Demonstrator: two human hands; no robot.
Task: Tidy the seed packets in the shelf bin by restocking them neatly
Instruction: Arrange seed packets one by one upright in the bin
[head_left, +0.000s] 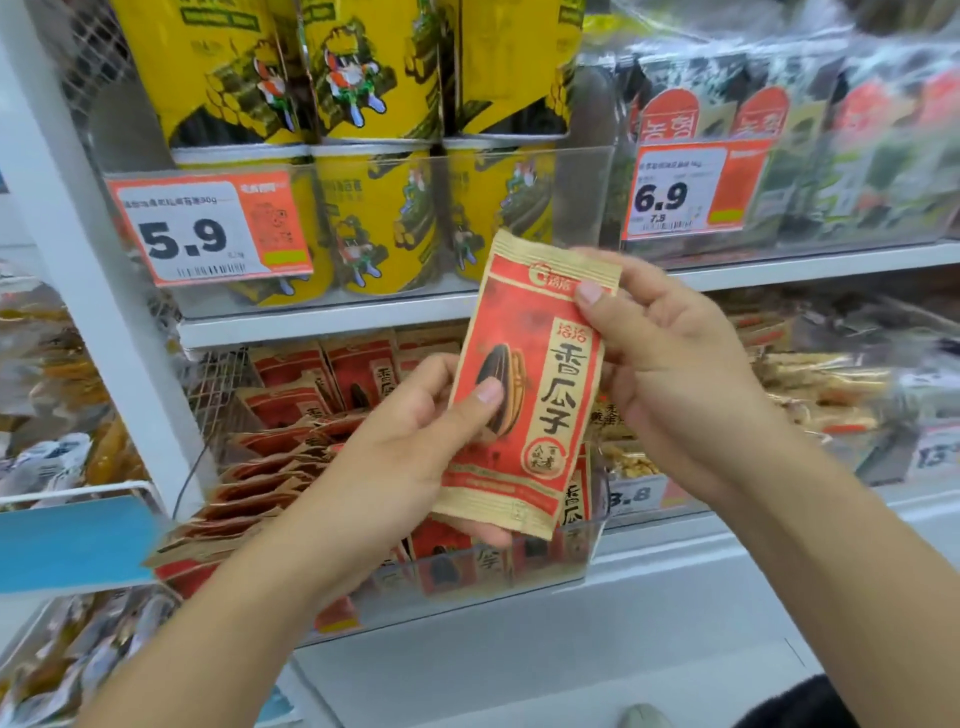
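Observation:
A red and tan seed packet (530, 384) with a sunflower seed picture is held upright in front of the shelf. My left hand (410, 447) grips its lower left side, thumb on the front. My right hand (670, 364) pinches its upper right corner, thumb on top. Behind and below them sits a clear plastic shelf bin (545, 566) with several matching seed packets (291, 462), some upright at the back and others leaning in an untidy row on the left. The held packet hides part of the bin.
Yellow snack cans (374, 218) fill the shelf above, behind a 5.9 price tag (208, 228). Seaweed packs (810, 156) with a 6.9 tag stand upper right. Bagged snacks (821, 384) lie right of the bin. A white shelf post (98, 291) and wire basket are on the left.

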